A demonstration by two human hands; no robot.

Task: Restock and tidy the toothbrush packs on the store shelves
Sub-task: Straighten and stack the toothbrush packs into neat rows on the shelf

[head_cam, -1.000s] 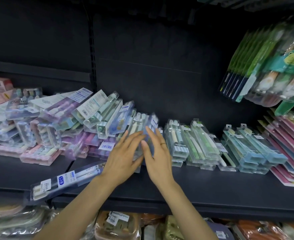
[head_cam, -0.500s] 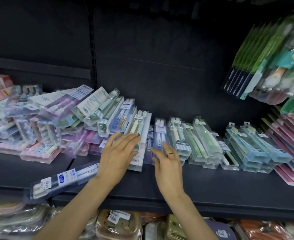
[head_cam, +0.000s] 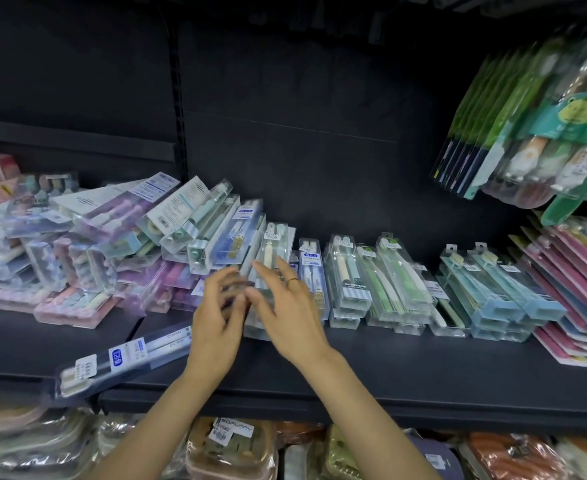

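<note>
A clear toothbrush pack (head_cam: pixel 270 268), leaned against the heap on the dark shelf (head_cam: pixel 406 368), is touched by the left hand (head_cam: pixel 219 320) and right hand (head_cam: pixel 285 306) (fingers loosely spread, nothing gripped).

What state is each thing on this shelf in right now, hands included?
Left hand: fingers loosely curled, blurred, grip unclear.
Right hand: fingers spread over a clear pack.
Clear pack: leaning on the pile.
Pastel pile: jumbled, tilted.
Green packs: lying in rows.
Blue packs: stacked flat.
Dark pack: overhanging the shelf edge.
</note>
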